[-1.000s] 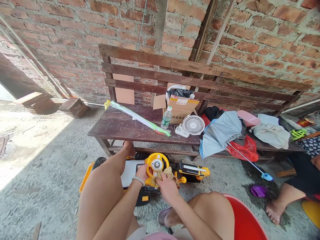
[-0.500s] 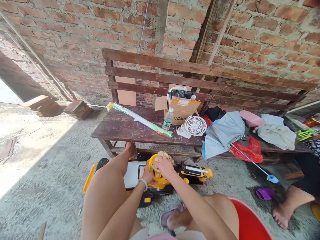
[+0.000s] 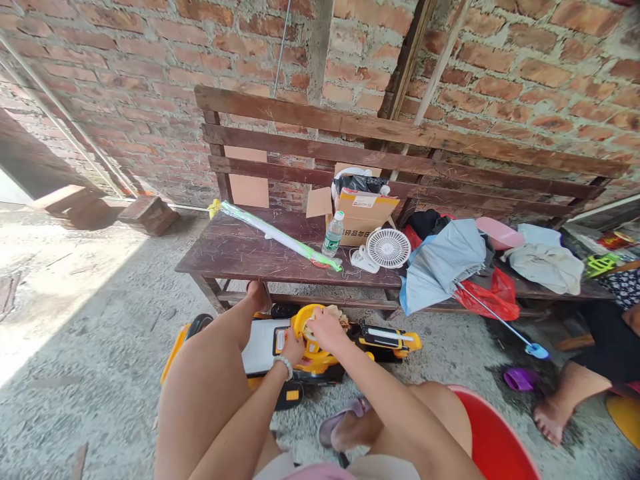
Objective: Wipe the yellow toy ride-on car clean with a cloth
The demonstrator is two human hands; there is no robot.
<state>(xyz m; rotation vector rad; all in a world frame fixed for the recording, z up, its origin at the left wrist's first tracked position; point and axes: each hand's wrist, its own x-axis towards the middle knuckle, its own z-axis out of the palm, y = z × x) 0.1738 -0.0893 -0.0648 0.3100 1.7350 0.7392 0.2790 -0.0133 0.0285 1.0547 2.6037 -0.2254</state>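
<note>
Down at my lap, my left grip sits low on the yellow ride-on toy car, just under its steering wheel, with a beaded bracelet at the wrist. Its fingers are partly hidden, so I cannot tell whether it is clenched or only braced. My right grip is clenched on a crumpled tan rag, pressing it against the wheel's rim. Bracing the toy with the left while the right bears down looks like the sound way to work, since the toy lies on bare concrete and could skid. I would keep the rag bunched tight under the palm. A pink slipper and a red plastic seat sit just below my right arm. Beyond the toy stands the wooden worktop, carrying a plastic water bottle, a small white fan, a cardboard box and a folded grey-blue umbrella. To the right, another person's bare foot rests on the ground, and a brick wall closes off the far side.
</note>
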